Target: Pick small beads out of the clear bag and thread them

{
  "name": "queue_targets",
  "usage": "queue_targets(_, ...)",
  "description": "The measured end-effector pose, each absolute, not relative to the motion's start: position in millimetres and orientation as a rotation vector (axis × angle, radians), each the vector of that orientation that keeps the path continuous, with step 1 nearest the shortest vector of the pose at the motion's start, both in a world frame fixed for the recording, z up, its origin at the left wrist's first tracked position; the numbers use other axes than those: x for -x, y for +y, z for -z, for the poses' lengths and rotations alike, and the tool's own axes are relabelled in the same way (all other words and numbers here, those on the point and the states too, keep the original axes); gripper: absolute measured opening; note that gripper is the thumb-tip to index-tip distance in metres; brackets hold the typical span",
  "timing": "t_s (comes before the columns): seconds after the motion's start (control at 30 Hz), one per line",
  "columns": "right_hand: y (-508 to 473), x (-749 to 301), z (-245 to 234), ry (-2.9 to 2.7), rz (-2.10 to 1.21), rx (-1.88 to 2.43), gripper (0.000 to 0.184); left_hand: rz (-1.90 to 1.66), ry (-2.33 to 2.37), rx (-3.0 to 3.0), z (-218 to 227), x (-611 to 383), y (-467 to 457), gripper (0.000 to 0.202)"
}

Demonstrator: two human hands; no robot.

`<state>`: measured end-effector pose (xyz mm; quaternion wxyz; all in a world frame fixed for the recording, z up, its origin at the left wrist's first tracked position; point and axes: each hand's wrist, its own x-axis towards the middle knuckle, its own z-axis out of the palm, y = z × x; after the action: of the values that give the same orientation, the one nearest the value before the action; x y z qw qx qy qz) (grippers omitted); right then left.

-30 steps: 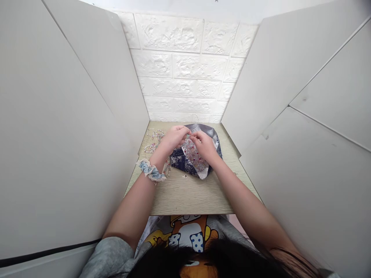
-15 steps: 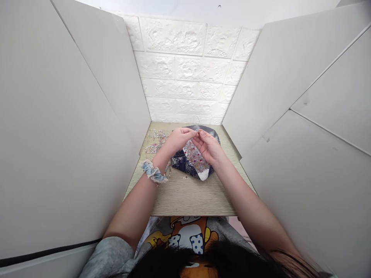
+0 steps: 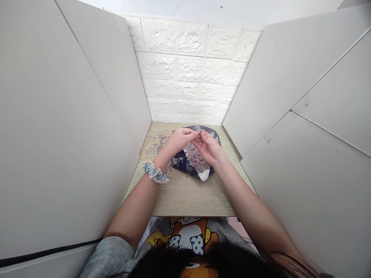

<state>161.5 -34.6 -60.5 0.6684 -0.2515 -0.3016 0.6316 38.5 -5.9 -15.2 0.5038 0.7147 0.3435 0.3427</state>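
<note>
By the beads, left hand and right hand were held close together.
Both were pinched narrow; anything gripped could not be made out.

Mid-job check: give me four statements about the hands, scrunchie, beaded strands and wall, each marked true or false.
1. The left hand and right hand are close together. True.
2. The scrunchie is on the right arm. False: the blue scrunchie is on the left arm.
3. Beaded strands lie left of the patterned bag. True.
4. The wall ahead is red. False: the brick-patterned wall is white.
</note>
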Motion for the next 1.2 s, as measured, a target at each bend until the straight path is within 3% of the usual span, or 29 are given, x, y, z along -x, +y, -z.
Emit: queue_targets(1.2, -35.7, -162.3, 60.4, -0.738, -1.417, 0.554, 0.010, -0.856, 0.922, -1.719, 10.0, -37.7, -11.3, 0.019)
